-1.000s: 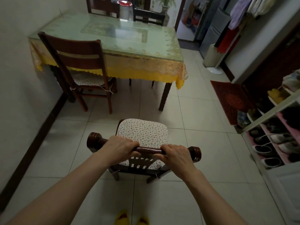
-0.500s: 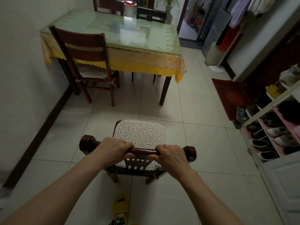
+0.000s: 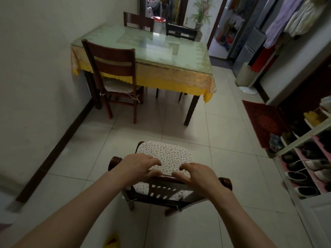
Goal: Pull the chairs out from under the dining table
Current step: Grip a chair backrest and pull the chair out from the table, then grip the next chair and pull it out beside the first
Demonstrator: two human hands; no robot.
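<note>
A dark wooden chair point(image 3: 164, 155) with a floral seat cushion stands on the tiled floor, well away from the dining table point(image 3: 161, 51) with its glass top and yellow cloth. My left hand point(image 3: 138, 167) and my right hand point(image 3: 198, 174) hover over the chair's top rail with fingers spread, gripping nothing. A second chair point(image 3: 114, 68) sits at the table's near left side, its seat partly under the cloth. Two more chairs, one point(image 3: 138, 20) on the left and one point(image 3: 180, 32) on the right, stand at the table's far side.
A white wall point(image 3: 35, 86) runs along the left. On the right are a shoe rack point(image 3: 304, 158), a red mat point(image 3: 263, 120) and a white fan base point(image 3: 245, 77). A red-lidded pot point(image 3: 158, 24) stands on the table. A yellow slipper point(image 3: 112, 241) lies by my feet.
Both hands have let go of the chair's top rail and their fingers have spread. The chair stands farther from the table than a second ago.
</note>
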